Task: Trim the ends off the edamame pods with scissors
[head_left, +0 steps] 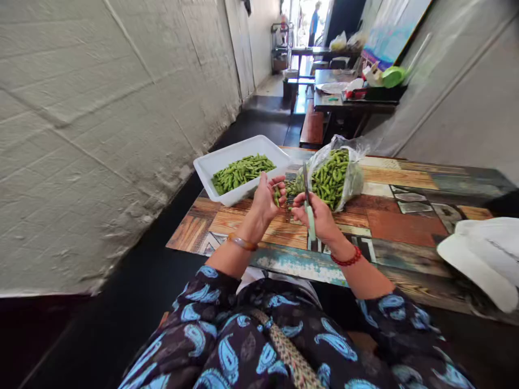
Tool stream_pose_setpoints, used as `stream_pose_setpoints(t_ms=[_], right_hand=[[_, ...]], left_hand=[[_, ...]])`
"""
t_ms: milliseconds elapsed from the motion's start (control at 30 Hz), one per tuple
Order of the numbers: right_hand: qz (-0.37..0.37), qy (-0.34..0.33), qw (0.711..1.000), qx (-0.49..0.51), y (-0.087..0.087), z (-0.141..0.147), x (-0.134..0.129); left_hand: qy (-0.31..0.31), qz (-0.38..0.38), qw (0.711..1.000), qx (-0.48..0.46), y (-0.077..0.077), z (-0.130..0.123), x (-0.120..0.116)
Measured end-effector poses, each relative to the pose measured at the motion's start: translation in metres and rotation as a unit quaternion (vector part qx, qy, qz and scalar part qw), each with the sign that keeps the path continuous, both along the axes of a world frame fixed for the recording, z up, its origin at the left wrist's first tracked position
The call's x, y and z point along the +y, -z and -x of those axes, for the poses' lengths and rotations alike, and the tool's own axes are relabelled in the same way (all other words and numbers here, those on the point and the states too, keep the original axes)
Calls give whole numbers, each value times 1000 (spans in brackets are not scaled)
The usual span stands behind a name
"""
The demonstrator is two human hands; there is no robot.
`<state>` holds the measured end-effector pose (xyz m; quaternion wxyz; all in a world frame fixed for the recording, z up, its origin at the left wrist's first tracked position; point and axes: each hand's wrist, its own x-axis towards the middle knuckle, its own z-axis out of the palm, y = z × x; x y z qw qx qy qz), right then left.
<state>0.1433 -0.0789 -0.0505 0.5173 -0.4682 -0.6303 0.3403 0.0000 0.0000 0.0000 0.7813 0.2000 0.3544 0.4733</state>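
Observation:
My left hand [267, 195] is closed around a few green edamame pods [277, 195], just right of the white plastic tub [205, 172]. Many more pods [243, 174] lie in that tub. In my right hand [318, 215] is a pair of scissors [310, 216] with pale green handles, blades pointing up and away from me. Beyond that hand an opened clear plastic bag [354, 178] rests on the table, filled with pods [332, 178]. Small trimmings [292, 188] are scattered on the wood between the tub and the bag.
The patchwork wooden table [409, 221] reaches to the right, where a white cap [482, 254] lies. A rough pale wall [101, 135] runs along the left. Farther back are another table [324, 78] with clutter, a bench [312, 125] and a distant person [313, 24] near the doorway.

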Motion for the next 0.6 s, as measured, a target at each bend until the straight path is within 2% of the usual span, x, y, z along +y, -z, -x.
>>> stream_pose_setpoints(t_ms=[133, 267, 433, 600], right_hand=[[-78, 87, 990, -80, 2, 14, 7], [-124, 164, 969, -139, 7, 15, 12], [-130, 145, 961, -198, 17, 9, 12], [-59, 136, 973, -179, 20, -4, 3]], left_hand=[[-28, 16, 998, -46, 9, -23, -13], [-22, 5, 994, -107, 11, -26, -27], [-35, 28, 990, -135, 16, -22, -47], [22, 14, 998, -64, 35, -11, -55]])
